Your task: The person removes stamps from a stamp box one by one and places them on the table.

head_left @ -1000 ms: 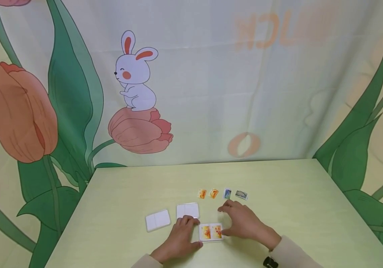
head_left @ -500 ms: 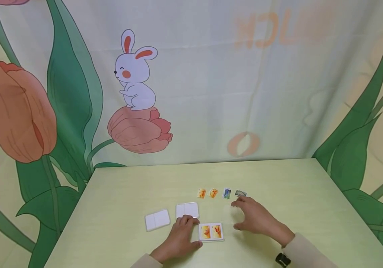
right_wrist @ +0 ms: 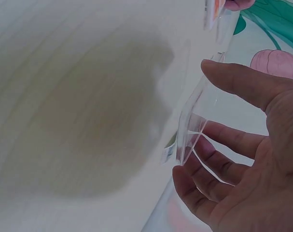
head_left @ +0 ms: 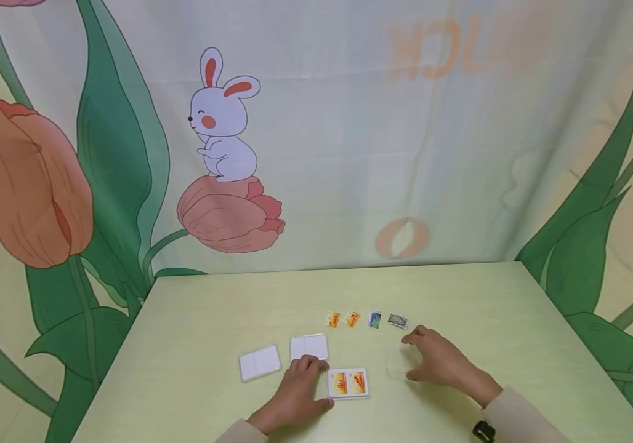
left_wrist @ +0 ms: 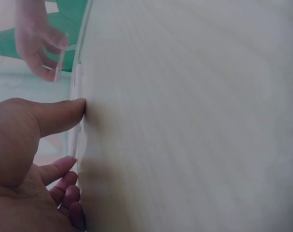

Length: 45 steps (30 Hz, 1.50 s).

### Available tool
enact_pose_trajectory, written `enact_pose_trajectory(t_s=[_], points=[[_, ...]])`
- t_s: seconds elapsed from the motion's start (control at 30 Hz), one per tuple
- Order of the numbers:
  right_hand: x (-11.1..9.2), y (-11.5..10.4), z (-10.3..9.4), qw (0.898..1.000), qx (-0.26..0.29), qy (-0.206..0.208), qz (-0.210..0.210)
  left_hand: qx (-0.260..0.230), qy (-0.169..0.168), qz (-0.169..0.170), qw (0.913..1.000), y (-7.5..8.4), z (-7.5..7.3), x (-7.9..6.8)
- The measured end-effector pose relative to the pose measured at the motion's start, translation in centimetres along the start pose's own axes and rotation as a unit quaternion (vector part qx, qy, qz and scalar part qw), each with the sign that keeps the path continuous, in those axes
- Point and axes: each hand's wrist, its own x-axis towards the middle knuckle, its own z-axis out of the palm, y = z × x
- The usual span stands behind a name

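Observation:
In the head view, a small white case (head_left: 348,395) lies on the table with two orange pictures side by side in it. My left hand (head_left: 297,391) holds its left end between thumb and fingers. In the left wrist view the case (left_wrist: 76,116) shows edge-on between thumb and fingertips. My right hand (head_left: 441,360) grips a clear plastic cover (right_wrist: 197,108) by its edges, raised off the table to the right of the case. In the head view this cover (head_left: 395,364) is barely visible.
Two blank white cases, one at the left (head_left: 260,363) and one behind my left hand (head_left: 309,346), lie on the table (head_left: 211,307). Farther back is a row of small pictures: two orange (head_left: 333,319) (head_left: 352,319), one blue-green (head_left: 374,319) and one grey (head_left: 397,320). A printed curtain (head_left: 338,154) stands behind.
My right hand has moved right, away from the white case, carrying the clear cover with it. The left hand keeps its place on the case.

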Motion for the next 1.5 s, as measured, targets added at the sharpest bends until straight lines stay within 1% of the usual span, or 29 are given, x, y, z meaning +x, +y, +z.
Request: enact_pose_trajectory(t_s=[0.33, 0.63, 0.8, 0.93, 1.07, 1.2, 1.33, 1.5], points=[[-0.1, 1.4, 0.7, 1.0, -0.008, -0.018, 0.009, 0.002, 0.0, 0.0, 1.0, -0.1, 0.1, 0.0], [-0.2, 1.9, 0.7, 0.999, -0.016, -0.026, 0.016, -0.002, 0.002, 0.001, 1.0, 0.1, -0.2, 0.0], [-0.1, 2.0, 0.8, 0.999, -0.012, -0.033, 0.021, -0.001, 0.002, 0.002, 1.0, 0.2, -0.2, -0.1], [0.1, 2.1, 1.0, 0.999, -0.008, -0.026, 0.018, -0.005, -0.002, 0.0, 1.0, 0.3, -0.3, -0.2], [0.2, 1.7, 0.7, 1.0, -0.004, 0.002, -0.003, -0.004, -0.001, 0.002, 1.0, 0.3, -0.3, -0.3], [0.1, 0.9, 0.1, 0.999, 0.022, 0.028, -0.02, -0.004, -0.001, 0.0, 1.0, 0.3, -0.4, -0.3], [0.2, -0.2, -0.3, 0.998, 0.045, 0.03, -0.03, -0.003, -0.001, -0.002, 1.0, 0.2, -0.4, -0.2], [0.3, -1.2, 0.0, 0.997, 0.055, 0.031, -0.047, -0.002, -0.001, 0.004, 1.0, 0.3, -0.5, -0.3]])
